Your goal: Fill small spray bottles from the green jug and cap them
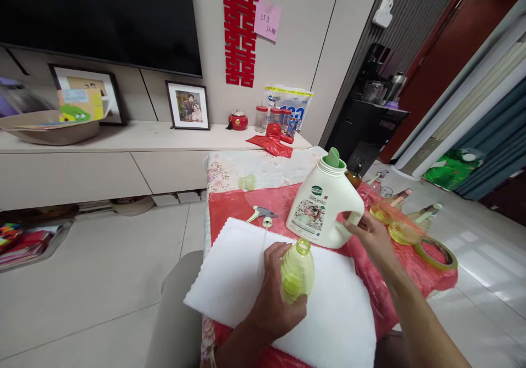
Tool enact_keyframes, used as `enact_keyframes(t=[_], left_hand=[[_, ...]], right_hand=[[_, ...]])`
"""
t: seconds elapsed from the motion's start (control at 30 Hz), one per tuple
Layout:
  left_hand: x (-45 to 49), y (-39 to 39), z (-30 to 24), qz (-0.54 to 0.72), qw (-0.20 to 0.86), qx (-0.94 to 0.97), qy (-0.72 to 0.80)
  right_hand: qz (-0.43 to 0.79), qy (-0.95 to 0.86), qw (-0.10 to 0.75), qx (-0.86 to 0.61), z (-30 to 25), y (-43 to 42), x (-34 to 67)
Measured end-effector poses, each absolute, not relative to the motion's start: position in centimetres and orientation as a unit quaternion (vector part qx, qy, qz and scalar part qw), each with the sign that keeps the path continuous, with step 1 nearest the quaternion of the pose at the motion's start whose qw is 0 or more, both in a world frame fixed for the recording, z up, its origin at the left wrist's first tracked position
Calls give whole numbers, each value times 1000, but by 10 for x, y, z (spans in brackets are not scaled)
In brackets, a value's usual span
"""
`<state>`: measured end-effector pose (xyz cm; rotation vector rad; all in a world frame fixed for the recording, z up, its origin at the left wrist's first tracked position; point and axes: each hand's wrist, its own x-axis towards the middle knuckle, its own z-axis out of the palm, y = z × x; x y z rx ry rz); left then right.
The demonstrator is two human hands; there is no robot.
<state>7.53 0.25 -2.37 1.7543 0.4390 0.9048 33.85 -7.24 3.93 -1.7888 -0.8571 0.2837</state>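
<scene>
My left hand (275,296) is wrapped round a see-through yellow-green bottle (299,275), its open mouth pointing up over a white cloth (230,269). With my right hand (370,228) I grip the handle of a cream detergent jug (312,209). The jug stands upright behind the bottle, its outer cap off and a green spout (333,158) showing in its neck. A spray trigger head (265,214) with a thin tube lies left of the jug. Behind it is a pale green cap (247,182).
Red plastic sheeting (226,209) covers part of the flowered tablecloth (219,168). On the right are yellowish spray bottles (400,231), a brown bottle (354,176) and a roll of tape (438,253). Small jars (261,120) and a white-and-blue bag (302,102) stand on the cabinet.
</scene>
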Motion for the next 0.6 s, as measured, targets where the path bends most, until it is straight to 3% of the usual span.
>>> enact_keyframes(t=[0.17, 0.6], left_hand=[[75, 3, -24, 367, 591, 688, 204], [81, 7, -37, 375, 512, 747, 200]], right_hand=[[125, -309, 582, -742, 20, -55, 352], [20, -199, 639, -743, 7, -29, 355]])
